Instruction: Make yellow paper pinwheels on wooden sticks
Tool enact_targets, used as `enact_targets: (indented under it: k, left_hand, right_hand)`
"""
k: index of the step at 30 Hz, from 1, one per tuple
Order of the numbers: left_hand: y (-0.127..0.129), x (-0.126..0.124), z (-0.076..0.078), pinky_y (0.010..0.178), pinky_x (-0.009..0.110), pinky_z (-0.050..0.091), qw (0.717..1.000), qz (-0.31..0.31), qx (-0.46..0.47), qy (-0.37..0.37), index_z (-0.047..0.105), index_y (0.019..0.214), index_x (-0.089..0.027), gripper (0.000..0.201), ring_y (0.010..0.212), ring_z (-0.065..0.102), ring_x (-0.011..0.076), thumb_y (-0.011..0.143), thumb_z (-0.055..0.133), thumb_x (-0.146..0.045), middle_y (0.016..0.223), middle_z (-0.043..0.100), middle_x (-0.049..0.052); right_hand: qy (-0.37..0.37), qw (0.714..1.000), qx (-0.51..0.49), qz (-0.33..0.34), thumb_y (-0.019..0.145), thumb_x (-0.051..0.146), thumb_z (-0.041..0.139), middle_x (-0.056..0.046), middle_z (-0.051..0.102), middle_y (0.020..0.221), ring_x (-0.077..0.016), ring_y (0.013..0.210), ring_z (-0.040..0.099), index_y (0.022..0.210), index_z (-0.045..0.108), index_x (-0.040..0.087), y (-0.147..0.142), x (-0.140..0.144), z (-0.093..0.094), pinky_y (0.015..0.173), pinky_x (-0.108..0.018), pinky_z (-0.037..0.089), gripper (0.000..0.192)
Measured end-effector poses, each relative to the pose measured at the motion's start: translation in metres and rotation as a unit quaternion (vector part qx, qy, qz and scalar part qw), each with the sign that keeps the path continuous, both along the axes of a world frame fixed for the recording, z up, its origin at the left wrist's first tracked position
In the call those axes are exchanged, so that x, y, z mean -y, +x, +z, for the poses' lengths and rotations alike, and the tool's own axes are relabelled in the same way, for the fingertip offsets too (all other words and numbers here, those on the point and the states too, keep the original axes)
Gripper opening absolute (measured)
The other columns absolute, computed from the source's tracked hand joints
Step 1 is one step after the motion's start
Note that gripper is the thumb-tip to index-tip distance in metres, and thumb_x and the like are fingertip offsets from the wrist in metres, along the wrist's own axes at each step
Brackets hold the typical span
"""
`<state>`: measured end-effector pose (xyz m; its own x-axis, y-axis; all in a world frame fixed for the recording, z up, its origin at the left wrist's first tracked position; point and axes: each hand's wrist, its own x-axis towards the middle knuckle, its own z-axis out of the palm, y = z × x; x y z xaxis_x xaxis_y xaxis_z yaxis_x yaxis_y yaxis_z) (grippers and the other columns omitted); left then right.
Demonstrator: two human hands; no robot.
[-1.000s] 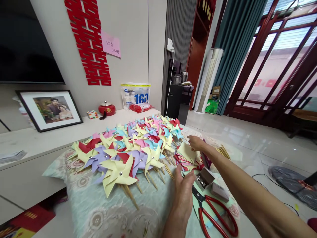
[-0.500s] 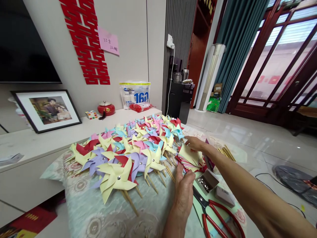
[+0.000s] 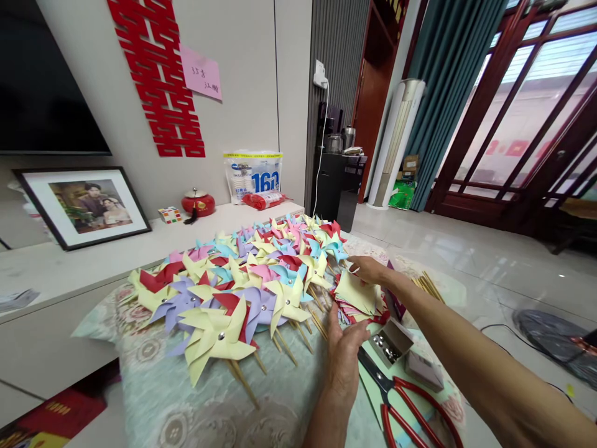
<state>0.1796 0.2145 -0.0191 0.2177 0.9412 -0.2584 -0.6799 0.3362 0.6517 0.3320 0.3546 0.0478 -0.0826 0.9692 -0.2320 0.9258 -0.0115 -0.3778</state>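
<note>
Left hand [image 3: 344, 354]: released, thumb apart, beside the near edge of a paper stack [image 3: 357, 292]. Right hand [image 3: 369, 270]: fingers curled at the stack's far edge, hold cannot be told. Pinwheels [image 3: 221, 336], many, left; scissors [image 3: 384, 384], red-handled, right of left hand; tablecloth [image 3: 152, 386], floral, beneath.

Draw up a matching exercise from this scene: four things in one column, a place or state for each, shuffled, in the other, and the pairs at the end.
Things
1. multicoloured paper pinwheels
2. large red-handled scissors
3. small grey open-topped cardboard box
4. stack of square paper sheets

Places or states
A. holding shiny metal pieces
B. pale yellow on top
C. farthest left of the four
D. reaching the picture's bottom edge

Pairs: 1-C, 2-D, 3-A, 4-B
</note>
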Motion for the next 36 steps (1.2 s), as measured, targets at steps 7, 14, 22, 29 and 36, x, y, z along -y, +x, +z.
enact_targets:
  k: [7, 14, 22, 29, 36]
  left_hand:
    - [-0.005, 0.002, 0.008, 0.088, 0.036, 0.052, 0.999, -0.033, 0.033, -0.004, 0.029, 0.153, -0.012, 0.101, 0.094, 0.072, 0.0240, 0.068, 0.082, -0.018, 0.109, 0.073, 0.013]
    - [0.009, 0.003, -0.010, 0.090, 0.040, 0.052, 0.999, 0.003, -0.045, 0.004, 0.034, 0.148, -0.004, 0.098, 0.080, 0.071, 0.0230, 0.066, 0.083, -0.027, 0.076, 0.073, 0.005]
    - [0.012, 0.007, -0.004, 0.091, 0.039, 0.051, 0.999, 0.008, -0.041, -0.006, 0.025, 0.154, -0.007, 0.112, 0.093, 0.072, 0.0274, 0.061, 0.085, -0.026, 0.084, 0.075, 0.009]
    - [0.000, 0.004, 0.009, 0.085, 0.037, 0.053, 0.999, -0.044, 0.031, 0.006, 0.022, 0.156, -0.008, 0.107, 0.079, 0.071, 0.0215, 0.067, 0.081, -0.019, 0.087, 0.075, 0.009]
    - [-0.005, 0.000, 0.011, 0.085, 0.036, 0.053, 0.998, -0.033, 0.051, 0.016, 0.025, 0.155, -0.008, 0.096, 0.080, 0.071, 0.0198, 0.073, 0.075, -0.017, 0.086, 0.074, 0.009]
  right_hand:
    - [0.005, 1.000, -0.009, 0.026, 0.092, 0.006, 0.057, -0.008, 0.070, 0.127, -0.0190, 0.089, 0.073, 0.145, 0.048, 0.024, -0.002, -0.002, -0.010, 0.073, -0.029, 0.059, 0.057]
    - [0.018, 0.997, 0.029, 0.065, 0.095, 0.014, 0.061, -0.008, 0.070, 0.124, -0.0204, 0.096, 0.071, 0.137, 0.056, 0.020, 0.004, -0.008, -0.011, 0.082, -0.035, 0.059, 0.043]
    - [-0.004, 0.984, 0.153, 0.087, 0.097, 0.033, 0.063, -0.009, 0.063, 0.127, -0.0239, 0.107, 0.065, 0.125, 0.061, 0.018, -0.002, -0.005, -0.010, 0.090, -0.045, 0.056, 0.032]
    - [-0.056, 0.969, 0.222, 0.096, 0.097, 0.033, 0.062, -0.009, 0.063, 0.128, -0.0238, 0.106, 0.066, 0.125, 0.061, 0.018, -0.003, 0.002, 0.003, 0.089, -0.044, 0.057, 0.032]
    - [-0.076, 0.964, 0.234, 0.104, 0.097, 0.033, 0.063, -0.009, 0.064, 0.126, -0.0236, 0.105, 0.066, 0.123, 0.062, 0.017, -0.008, 0.005, 0.010, 0.088, -0.043, 0.057, 0.031]
